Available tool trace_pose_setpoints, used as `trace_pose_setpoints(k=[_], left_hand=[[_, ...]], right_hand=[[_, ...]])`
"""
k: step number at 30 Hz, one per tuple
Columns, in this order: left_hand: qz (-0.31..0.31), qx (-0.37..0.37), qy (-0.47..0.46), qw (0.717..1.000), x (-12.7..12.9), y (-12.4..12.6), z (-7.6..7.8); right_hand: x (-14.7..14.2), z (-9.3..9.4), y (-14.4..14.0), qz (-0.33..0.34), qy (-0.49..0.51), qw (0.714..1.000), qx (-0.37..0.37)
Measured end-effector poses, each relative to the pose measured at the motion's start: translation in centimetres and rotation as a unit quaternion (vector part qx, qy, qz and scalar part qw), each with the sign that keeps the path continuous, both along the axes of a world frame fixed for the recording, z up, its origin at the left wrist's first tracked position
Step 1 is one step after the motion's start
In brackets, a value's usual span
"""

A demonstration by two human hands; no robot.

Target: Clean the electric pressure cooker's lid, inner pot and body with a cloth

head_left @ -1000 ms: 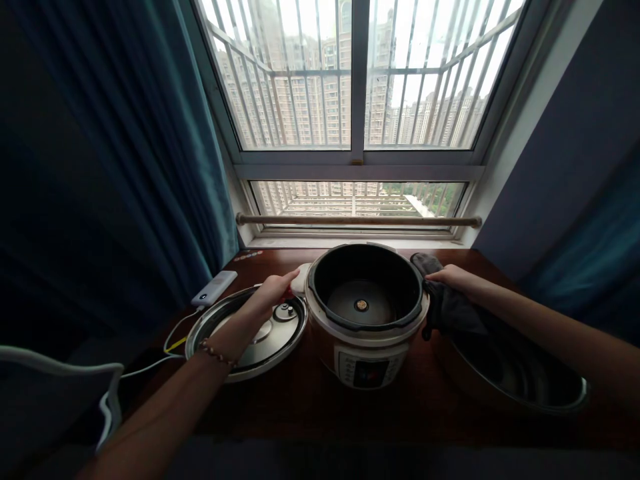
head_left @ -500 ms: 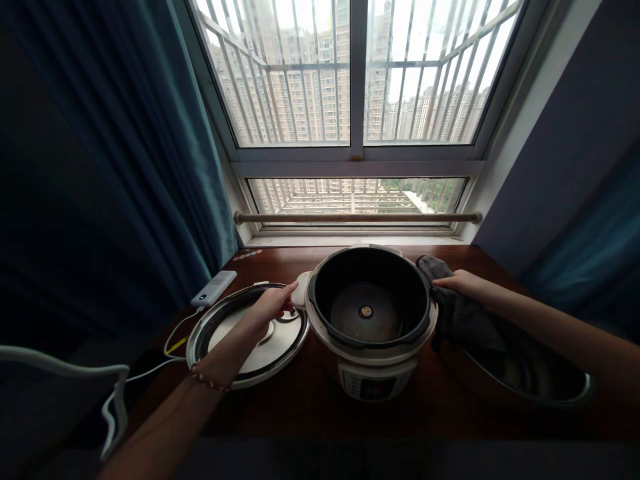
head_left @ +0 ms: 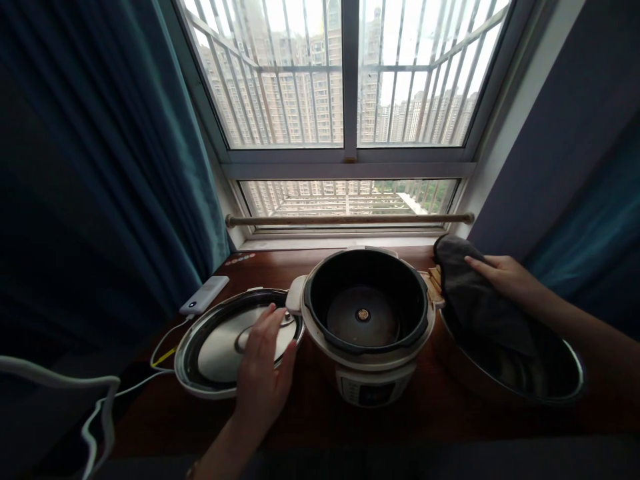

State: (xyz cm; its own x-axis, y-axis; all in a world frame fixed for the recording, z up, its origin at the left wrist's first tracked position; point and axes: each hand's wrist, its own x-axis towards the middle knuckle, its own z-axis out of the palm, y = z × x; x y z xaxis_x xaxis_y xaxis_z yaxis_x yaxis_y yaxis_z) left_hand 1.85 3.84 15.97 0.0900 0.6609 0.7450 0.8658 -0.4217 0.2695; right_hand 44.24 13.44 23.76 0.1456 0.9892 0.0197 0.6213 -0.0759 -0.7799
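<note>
A white electric pressure cooker (head_left: pixel 375 353) stands in the middle with its lid off and its dark inside showing. My left hand (head_left: pixel 263 367) is open, fingers apart, over the right part of the upturned lid (head_left: pixel 210 383) left of the cooker; whether it touches the lid I cannot tell. My right hand (head_left: pixel 500 273) grips a dark grey cloth (head_left: pixel 463 280) to the right of the cooker. The cloth hangs over a metal basin (head_left: pixel 575 363), hiding part of its inside. The cooker's right handle (head_left: pixel 436 287) shows beside the cloth.
A white power bank (head_left: pixel 205 295) with a white cable lies at the table's back left. Behind the wooden table (head_left: pixel 320 433) is a barred window with a rail (head_left: pixel 350 220) across it. Blue curtains (head_left: pixel 190 167) hang at the left.
My left hand has let go of the cooker's left handle and come toward me over the lid. My right hand has drawn the cloth off the right handle, up and to the right.
</note>
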Motion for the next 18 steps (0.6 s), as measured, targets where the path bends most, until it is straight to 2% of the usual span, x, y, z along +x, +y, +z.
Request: trace_pose_setpoints(k=[1, 3, 5, 6, 8, 10, 13, 15, 18], left_hand=[[-0.022, 0.035, 0.018, 0.999, 0.9, -1.0, -0.7], [-0.045, 0.056, 0.055, 0.996, 2.9, -2.7, -2.1], [-0.045, 0.065, 0.088, 0.993, 4.9, -3.5, -3.2], [-0.04, 0.064, 0.094, 0.993, 5.7, -3.7, -3.6], [-0.024, 0.059, 0.085, 0.994, 7.1, -3.7, -4.1], [-0.007, 0.045, 0.061, 0.997, 7.8, -3.4, -4.1], [0.011, 0.036, 0.043, 0.998, 8.1, -3.3, -3.8], [0.012, 0.033, 0.044, 0.998, 8.0, -3.4, -3.7], [0.006, 0.018, 0.047, 0.999, 7.8, -3.6, -3.6]], right_hand=[[0.0, 0.8, -0.7, -0.01, 0.036, 0.999, 0.036], [-0.6, 2.4, -2.1, -0.032, 0.059, 0.988, 0.14], [-1.9, 3.5, -3.3, -0.045, -0.004, 0.968, 0.247], [-2.8, 3.9, -3.7, -0.02, -0.058, 0.956, 0.286], [-5.0, 3.9, -4.1, 0.083, -0.188, 0.924, 0.324], [-7.3, 3.2, -3.9, 0.205, -0.313, 0.882, 0.287], [-9.9, 1.7, -3.4, 0.301, -0.412, 0.848, 0.143], [-11.2, 1.1, -3.6, 0.325, -0.414, 0.848, 0.068], [-13.0, 1.2, -5.0, 0.329, -0.376, 0.866, 0.029]])
